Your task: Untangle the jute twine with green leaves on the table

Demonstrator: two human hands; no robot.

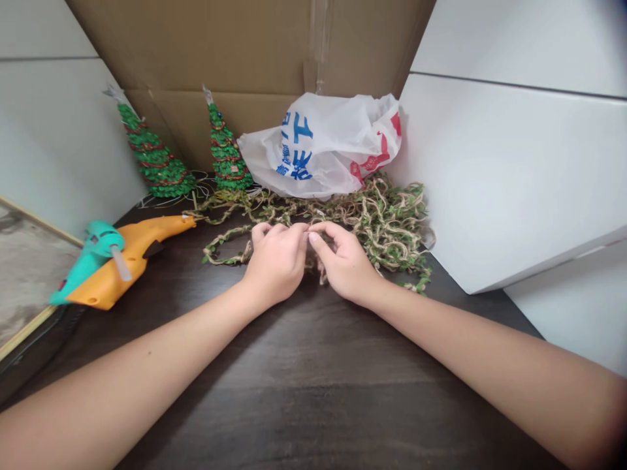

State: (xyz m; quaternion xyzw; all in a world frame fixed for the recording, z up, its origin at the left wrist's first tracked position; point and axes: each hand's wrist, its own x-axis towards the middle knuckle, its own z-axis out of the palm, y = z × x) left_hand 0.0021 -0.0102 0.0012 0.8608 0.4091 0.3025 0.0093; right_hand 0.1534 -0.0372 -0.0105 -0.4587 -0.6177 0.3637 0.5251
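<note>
A long leafy twine garland (392,228), jute-coloured with small green leaves, lies in a tangled heap at the back right, with loops trailing left. My left hand (277,261) and my right hand (345,261) meet at the front of it, both closed, thumbs and forefingers pinched together fingertip to fingertip. Bits of the twine show just below and between the fingers. The piece in the pinch itself is mostly hidden by the fingers.
A hot glue gun (105,245), teal with a glue stick, rests on an orange tool (147,235) at left. Two small green tinsel Christmas trees (157,156) and a white plastic bag (333,140) stand behind, against cardboard (220,46). White boxes (514,163) flank the dark table (313,391).
</note>
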